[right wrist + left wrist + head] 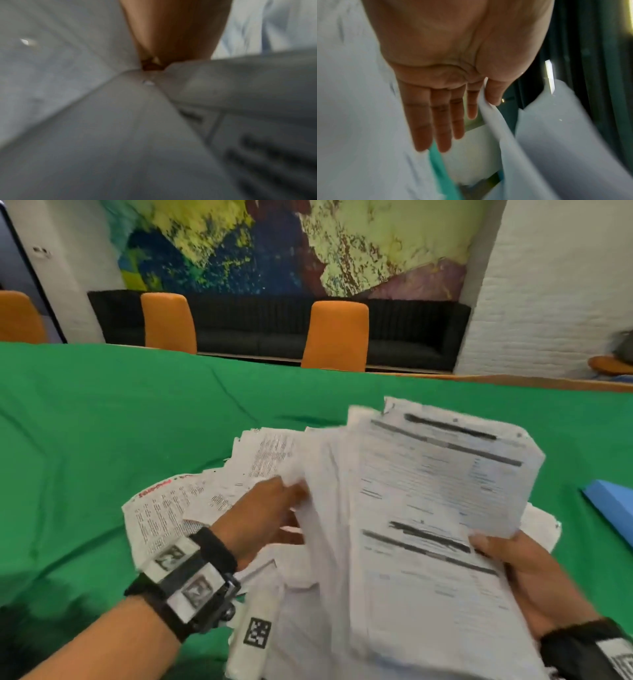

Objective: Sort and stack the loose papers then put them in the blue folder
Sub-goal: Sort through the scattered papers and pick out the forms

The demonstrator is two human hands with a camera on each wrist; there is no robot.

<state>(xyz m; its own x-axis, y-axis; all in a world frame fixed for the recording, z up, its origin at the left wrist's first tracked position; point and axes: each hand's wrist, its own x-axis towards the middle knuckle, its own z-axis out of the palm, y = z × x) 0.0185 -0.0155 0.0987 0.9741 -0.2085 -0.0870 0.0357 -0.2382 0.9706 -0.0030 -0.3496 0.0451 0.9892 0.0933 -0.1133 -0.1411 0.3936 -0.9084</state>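
1. Overhead, from the head view: the right hand (524, 573) grips a raised sheaf of printed papers (435, 508) at its right edge, thumb on top and the other fingers hidden beneath. The print on it is smeared and no word can be read. The left hand (263, 515) reaches under the sheaf's left side, and its fingertips are hidden by the sheets. More loose sheets (191, 501) lie fanned on the green tablecloth (102, 440); one carries a red heading too blurred to read. A square black-and-white code tag (257, 632) shows near the bottom edge. One corner of the blue folder (613, 505) lies on the cloth to the right, apart from the papers. Three orange chair backs (335, 335) stand behind the table.

2. Only the left wrist view shows the left hand (447, 83) from the palm side: four fingers straight and close together, and the thumb (493, 93) pressing a sheet's edge (488, 115) against the forefinger. No writing shows.

3. Closest of all, the right wrist view is filled with blurred grey paper (120, 135) beneath a patch of the right hand (175, 33); dark print lines at lower right cannot be read, and its fingers cannot be made out.
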